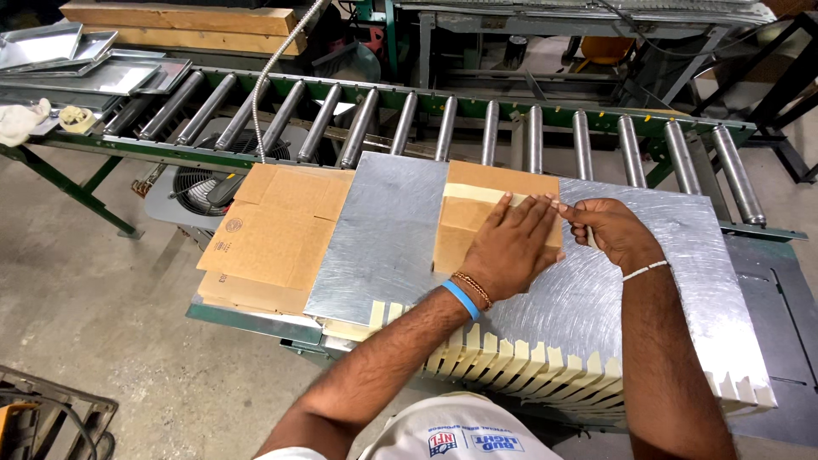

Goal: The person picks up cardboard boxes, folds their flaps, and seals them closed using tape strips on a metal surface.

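The cardboard piece (477, 217) lies flat on the metal sheet (383, 238) at the centre of the frame, with a strip of pale tape (490, 198) running along its upper part. Your left hand (511, 247) is spread open, palm down, pressing on the right half of that cardboard, fingers pointing toward the upper right; it grips nothing. Your right hand (609, 230) sits just beside it, at the cardboard's right edge, fingers curled and pinched against the end of the tape; whether they actually hold the tape end you cannot tell from here. A blue wristband (461, 300) and a beaded bracelet (474, 289) sit on your left wrist, a thin white band (645, 271) on your right.

Outward from your hands, the metal sheet spreads to the right side of the frame, and short pale tape strips (528, 358) hang in a row along its near edge. To the left, flattened cardboard boxes (277, 234) lie partly under the sheet. Behind everything a green roller conveyor (443, 123) crosses the upper half of the frame. Metal trays (77, 55) are stacked at the upper left, with a wooden beam (183, 25) behind them, and a fan (200, 183) sits below the rollers at left
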